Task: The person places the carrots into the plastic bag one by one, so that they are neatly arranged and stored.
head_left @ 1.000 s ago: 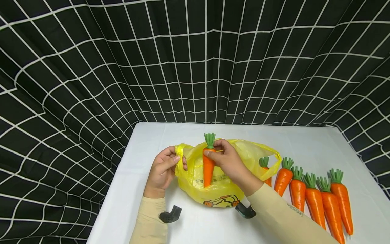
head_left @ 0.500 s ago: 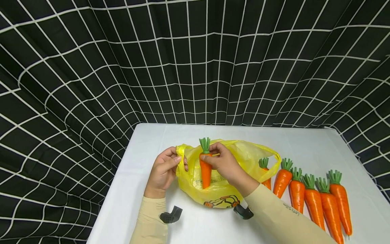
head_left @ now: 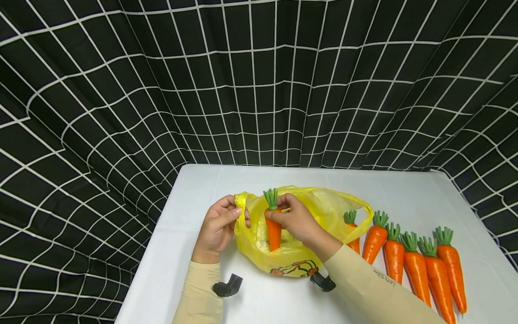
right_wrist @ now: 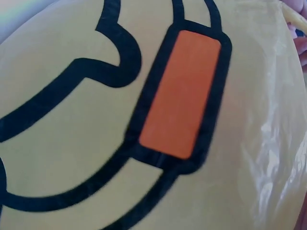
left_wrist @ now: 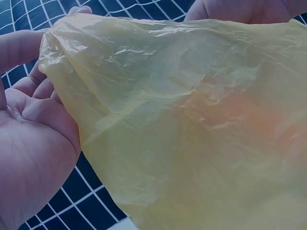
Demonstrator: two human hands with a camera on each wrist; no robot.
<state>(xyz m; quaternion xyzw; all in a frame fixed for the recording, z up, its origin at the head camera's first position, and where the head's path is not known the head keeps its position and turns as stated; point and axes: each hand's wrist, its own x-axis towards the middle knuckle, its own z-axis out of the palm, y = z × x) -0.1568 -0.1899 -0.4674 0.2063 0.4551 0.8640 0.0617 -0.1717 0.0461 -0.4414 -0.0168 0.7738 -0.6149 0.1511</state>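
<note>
My left hand [head_left: 216, 227] pinches the handle of a yellow plastic bag [head_left: 283, 261] at its left side, pulling the mouth wide. Between the thumb and fingers of my right hand [head_left: 299, 220] is an orange carrot [head_left: 274, 231] with a green top, held upright, tip down inside the bag's mouth. In the left wrist view the bag [left_wrist: 134, 120] covers most of the frame, and a faint orange shape shows through it. The right wrist view is filled by the bag's printed side [right_wrist: 249, 120], which hides the right hand there.
Several carrots [head_left: 417, 270] lie in a row on the white table [head_left: 210, 180] to the right. One of them [head_left: 350, 218] is partly behind the bag's right handle. Black cloth with white grid lines [head_left: 259, 90] hangs around the table.
My right hand has moved slightly left and lowered the carrot further into the bag. The left hand keeps its hold on the bag handle, nearly still.
</note>
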